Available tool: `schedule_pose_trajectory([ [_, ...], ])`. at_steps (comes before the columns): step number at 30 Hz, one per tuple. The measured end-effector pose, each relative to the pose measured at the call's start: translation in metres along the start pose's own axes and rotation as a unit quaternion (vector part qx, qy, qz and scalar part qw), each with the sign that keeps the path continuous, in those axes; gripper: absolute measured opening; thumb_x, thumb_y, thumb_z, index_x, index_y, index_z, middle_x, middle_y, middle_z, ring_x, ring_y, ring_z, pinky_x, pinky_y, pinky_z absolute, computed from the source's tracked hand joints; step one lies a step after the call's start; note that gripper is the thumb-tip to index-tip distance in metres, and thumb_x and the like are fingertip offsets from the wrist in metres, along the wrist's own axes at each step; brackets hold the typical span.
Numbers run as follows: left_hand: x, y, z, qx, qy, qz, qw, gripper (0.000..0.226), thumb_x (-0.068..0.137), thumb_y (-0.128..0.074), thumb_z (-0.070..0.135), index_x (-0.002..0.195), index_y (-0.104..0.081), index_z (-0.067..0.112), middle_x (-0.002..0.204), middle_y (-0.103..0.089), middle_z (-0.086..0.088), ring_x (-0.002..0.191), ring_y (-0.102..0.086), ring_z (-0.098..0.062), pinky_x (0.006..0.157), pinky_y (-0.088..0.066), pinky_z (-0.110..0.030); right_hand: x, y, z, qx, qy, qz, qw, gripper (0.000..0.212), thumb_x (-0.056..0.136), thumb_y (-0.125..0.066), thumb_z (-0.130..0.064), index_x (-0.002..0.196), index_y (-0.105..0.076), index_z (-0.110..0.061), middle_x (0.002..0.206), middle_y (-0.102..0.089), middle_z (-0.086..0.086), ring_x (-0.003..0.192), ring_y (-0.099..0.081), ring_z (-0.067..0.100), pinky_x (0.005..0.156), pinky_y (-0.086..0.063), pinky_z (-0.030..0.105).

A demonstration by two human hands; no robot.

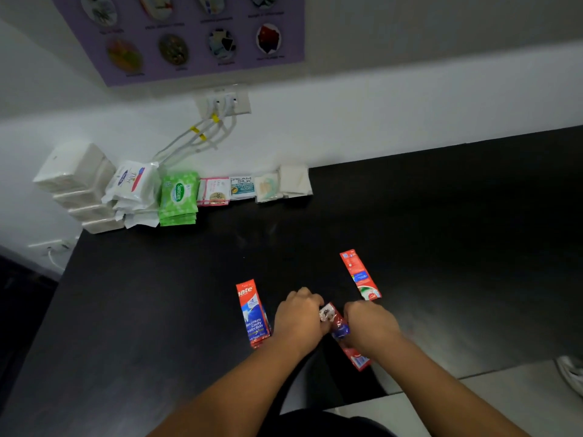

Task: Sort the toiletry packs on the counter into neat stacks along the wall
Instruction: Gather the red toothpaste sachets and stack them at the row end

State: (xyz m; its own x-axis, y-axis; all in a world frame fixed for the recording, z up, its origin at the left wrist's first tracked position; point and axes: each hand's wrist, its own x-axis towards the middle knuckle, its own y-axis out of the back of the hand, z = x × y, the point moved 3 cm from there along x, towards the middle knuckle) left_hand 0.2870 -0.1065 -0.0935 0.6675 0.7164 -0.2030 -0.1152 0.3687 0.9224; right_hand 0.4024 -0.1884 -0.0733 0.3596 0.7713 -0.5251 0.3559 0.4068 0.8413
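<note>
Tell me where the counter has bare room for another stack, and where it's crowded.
Bare: the wall strip right of the white sachets, out to the counter edge; also the wide band between the wall row and the toothpaste sachets. Crowded: the wall from the tissue packs to the white sachets, and around the left hand and right hand.

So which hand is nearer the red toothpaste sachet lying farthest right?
Right. The right hand sits nearer the person than that red toothpaste sachet; the left hand is farther off to its left.
</note>
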Motion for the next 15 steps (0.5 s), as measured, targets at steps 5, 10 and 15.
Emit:
schedule_pose_trajectory([
  [5, 0.005, -0.006, -0.005, -0.089, 0.044, -0.051, 0.994, 0.022, 0.086, -0.067, 0.039, 0.104, -0.068, 0.026, 0.105, -0.065, 0.002, 0.096, -0.062, -0.016, 0.087, -0.054, -0.038, 0.002, -0.006, -0.001, 0.04, -0.004, 0.014, 0.999, 0.03, 0.084, -0.069, -0.038, 0.105, -0.059, -0.019, 0.108, -0.064, 0.004, 0.101, -0.064, 0.024, 0.076, -0.047, 0.031],
  [10, 0.002, 0.016, -0.026, -0.268, 0.089, 0.003, 0.959, 0.008, 0.089, -0.071, 0.035, 0.089, -0.07, 0.028, 0.078, -0.07, 0.009, 0.074, -0.065, -0.004, 0.067, -0.05, -0.02, 0.013, 0.002, -0.008, 0.199, 0.023, 0.012, 0.98, 0.023, 0.08, -0.074, -0.025, 0.068, -0.055, -0.027, 0.069, -0.059, -0.009, 0.067, -0.057, 0.007, 0.057, -0.041, 0.02],
  [15, -0.011, 0.055, -0.063, -0.479, 0.154, 0.086, 0.86, 0.005, 0.086, -0.077, 0.021, 0.088, -0.072, 0.018, 0.072, -0.072, 0.005, 0.064, -0.063, -0.002, 0.061, -0.049, -0.017, 0.022, 0.009, -0.039, 0.377, 0.094, -0.001, 0.921, 0.021, 0.08, -0.075, -0.009, 0.069, -0.068, -0.026, 0.067, -0.069, -0.006, 0.059, -0.061, 0.0, 0.062, -0.049, 0.021],
])
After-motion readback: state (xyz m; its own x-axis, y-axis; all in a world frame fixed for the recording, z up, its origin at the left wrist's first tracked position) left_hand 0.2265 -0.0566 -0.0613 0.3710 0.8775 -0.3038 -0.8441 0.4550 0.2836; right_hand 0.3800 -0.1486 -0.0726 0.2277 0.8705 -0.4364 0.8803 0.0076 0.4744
